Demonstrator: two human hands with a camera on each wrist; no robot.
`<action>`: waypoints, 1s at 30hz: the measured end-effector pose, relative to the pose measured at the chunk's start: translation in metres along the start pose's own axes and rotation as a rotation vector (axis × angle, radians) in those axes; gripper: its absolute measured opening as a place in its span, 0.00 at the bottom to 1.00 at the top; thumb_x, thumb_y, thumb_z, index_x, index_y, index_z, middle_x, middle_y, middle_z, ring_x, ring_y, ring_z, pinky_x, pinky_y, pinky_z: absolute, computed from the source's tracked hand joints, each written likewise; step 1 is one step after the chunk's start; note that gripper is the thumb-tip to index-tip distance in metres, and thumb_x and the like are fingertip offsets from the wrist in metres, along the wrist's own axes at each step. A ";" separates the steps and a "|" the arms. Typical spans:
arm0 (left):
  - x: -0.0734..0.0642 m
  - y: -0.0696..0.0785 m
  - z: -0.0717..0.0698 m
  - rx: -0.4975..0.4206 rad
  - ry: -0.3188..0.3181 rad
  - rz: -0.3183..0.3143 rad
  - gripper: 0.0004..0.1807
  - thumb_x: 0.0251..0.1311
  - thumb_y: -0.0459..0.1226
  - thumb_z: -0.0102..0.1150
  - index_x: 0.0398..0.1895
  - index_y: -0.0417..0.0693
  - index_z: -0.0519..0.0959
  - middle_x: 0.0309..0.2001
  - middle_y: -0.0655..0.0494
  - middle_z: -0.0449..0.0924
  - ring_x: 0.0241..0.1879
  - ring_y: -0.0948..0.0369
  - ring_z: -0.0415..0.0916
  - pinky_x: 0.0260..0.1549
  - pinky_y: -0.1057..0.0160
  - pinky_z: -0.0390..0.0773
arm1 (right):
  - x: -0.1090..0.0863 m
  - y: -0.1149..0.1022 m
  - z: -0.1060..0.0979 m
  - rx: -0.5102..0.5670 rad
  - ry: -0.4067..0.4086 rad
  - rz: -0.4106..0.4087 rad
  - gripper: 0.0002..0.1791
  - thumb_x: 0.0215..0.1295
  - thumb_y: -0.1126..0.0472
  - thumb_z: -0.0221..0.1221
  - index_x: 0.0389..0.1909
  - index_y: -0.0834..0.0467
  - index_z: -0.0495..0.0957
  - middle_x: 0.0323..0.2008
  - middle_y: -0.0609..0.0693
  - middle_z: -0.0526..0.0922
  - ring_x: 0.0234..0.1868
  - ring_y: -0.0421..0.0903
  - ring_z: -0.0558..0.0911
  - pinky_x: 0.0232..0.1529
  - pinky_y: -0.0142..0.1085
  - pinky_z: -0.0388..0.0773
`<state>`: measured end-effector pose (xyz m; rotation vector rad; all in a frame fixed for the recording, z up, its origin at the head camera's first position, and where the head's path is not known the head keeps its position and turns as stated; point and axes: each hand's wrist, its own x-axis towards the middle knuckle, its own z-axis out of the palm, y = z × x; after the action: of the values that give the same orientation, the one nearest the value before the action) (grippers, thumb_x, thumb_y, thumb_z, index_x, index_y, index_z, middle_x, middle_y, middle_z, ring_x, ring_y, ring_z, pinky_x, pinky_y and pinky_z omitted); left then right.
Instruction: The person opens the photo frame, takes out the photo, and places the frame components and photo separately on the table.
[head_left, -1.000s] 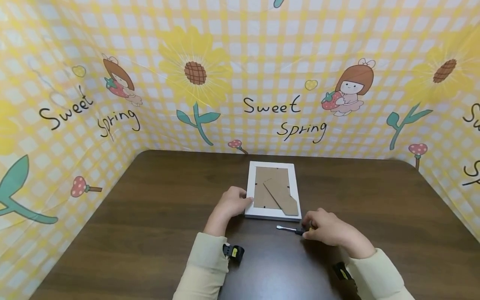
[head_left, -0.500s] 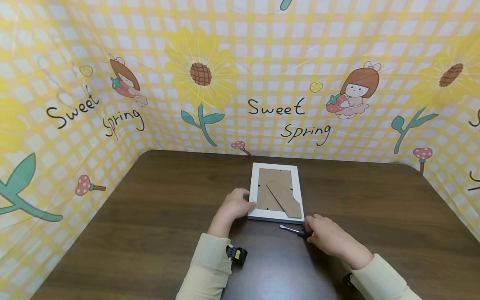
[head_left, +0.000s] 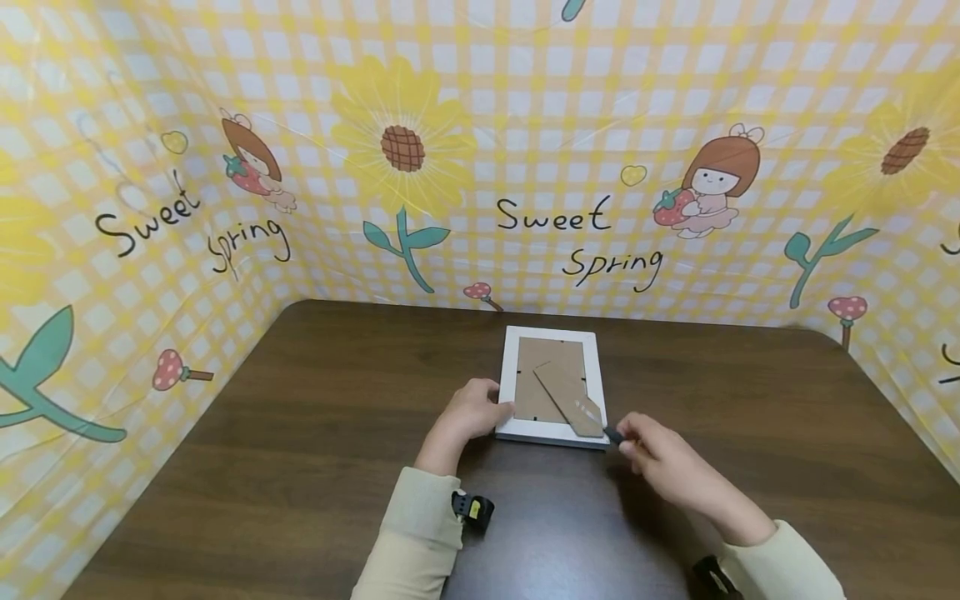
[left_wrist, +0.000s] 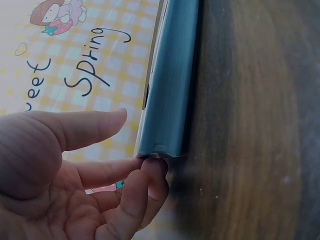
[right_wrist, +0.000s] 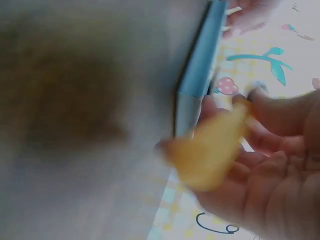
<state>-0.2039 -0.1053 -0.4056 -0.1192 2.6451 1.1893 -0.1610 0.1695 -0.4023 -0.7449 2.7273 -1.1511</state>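
Note:
A white picture frame [head_left: 551, 428] lies face down on the table, showing its brown backing board [head_left: 551, 354] and a slanted stand flap [head_left: 567, 398]. My left hand [head_left: 467, 414] holds the frame by its near left side, the thumb over the border and curled fingers against the edge [left_wrist: 167, 100]. Between thumb and fingers, my right hand [head_left: 663, 457] grips a screwdriver [head_left: 614, 436] beside the near right corner. Its shaft, blurred, points over the stand flap. In the right wrist view the yellow handle [right_wrist: 210, 150] shows blurred in the palm.
The dark wooden table [head_left: 337, 392] extends around the frame on all sides. A yellow checked cloth [head_left: 465, 158] with flowers and lettering hangs behind and to the left. Each wrist carries a black strap [head_left: 474, 510].
My right hand has taken up the screwdriver from the table in front of the frame and raised its tip over the frame's near right part. The left hand stays on the frame.

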 end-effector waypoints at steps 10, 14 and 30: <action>-0.001 -0.004 -0.001 -0.004 -0.006 -0.003 0.28 0.64 0.43 0.61 0.63 0.36 0.73 0.59 0.40 0.78 0.50 0.50 0.76 0.52 0.47 0.77 | 0.023 -0.015 0.000 0.603 -0.039 0.161 0.12 0.73 0.65 0.35 0.36 0.69 0.63 0.24 0.50 0.70 0.24 0.40 0.69 0.24 0.31 0.67; -0.001 -0.004 -0.001 -0.007 -0.019 0.004 0.28 0.65 0.43 0.61 0.64 0.36 0.73 0.58 0.40 0.78 0.44 0.51 0.77 0.46 0.50 0.79 | 0.027 -0.016 0.006 0.664 -0.080 0.157 0.19 0.82 0.53 0.34 0.35 0.62 0.64 0.25 0.50 0.69 0.26 0.40 0.69 0.26 0.31 0.68; 0.001 -0.004 -0.003 -0.008 -0.030 0.009 0.29 0.65 0.44 0.60 0.65 0.37 0.72 0.58 0.41 0.78 0.39 0.54 0.77 0.41 0.54 0.79 | 0.044 -0.028 0.003 0.656 -0.051 0.201 0.14 0.80 0.62 0.39 0.48 0.71 0.64 0.28 0.49 0.72 0.28 0.41 0.71 0.31 0.30 0.72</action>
<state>-0.2045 -0.1104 -0.4064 -0.0900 2.6184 1.1946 -0.1878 0.1297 -0.3802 -0.3859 2.0977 -1.7837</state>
